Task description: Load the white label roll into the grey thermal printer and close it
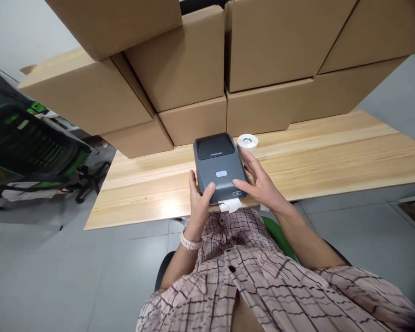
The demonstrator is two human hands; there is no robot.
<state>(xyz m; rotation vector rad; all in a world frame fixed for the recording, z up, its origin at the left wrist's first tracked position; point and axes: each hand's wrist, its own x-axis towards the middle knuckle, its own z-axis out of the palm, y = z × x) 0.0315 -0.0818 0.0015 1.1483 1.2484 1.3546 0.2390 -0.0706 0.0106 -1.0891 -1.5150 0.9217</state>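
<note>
With your left hand and right hand fingers gripping opposite sides, you are best steadying the label printer by leaving its near paper strip unpinched.

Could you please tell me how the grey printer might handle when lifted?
The grey printer looks hard-cased, so it should feel stiff. Being smooth, it might be slightly slippery. The thin white paper at its front would probably flop.
</note>
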